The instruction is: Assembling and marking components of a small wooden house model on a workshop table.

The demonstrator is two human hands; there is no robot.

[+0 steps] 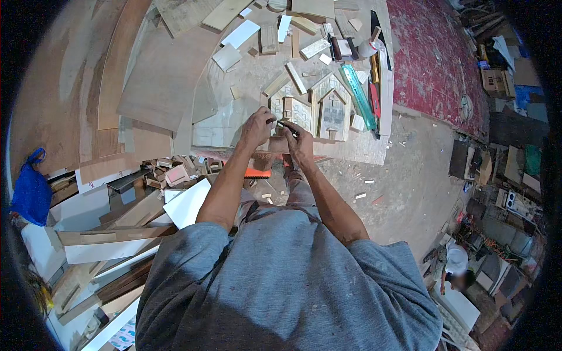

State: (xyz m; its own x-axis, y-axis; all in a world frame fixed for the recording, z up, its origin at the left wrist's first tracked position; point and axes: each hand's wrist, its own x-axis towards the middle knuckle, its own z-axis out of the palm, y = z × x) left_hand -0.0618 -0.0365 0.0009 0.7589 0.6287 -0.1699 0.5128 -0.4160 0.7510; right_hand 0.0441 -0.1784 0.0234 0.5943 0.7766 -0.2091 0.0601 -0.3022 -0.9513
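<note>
My left hand (256, 128) and my right hand (299, 143) meet near the front edge of the worktable, fingers pinched and close together. A small, thin dark stick (282, 123) runs from my right fingertips toward the left ones; its kind is too small to make out. What the left fingers pinch is hidden. Just beyond my hands lies a flat wooden house shape (297, 109) with pencil-like window marks. To its right, a second wooden house piece (333, 114) has a peaked roof and a small cross mark.
Wood offcuts (269, 38) scatter over the far table. A green ruler-like strip (359, 96) and a red-handled tool (374, 100) lie at the right edge. Stacked boards (117, 234) crowd the lower left. Another person (456, 260) is at the lower right.
</note>
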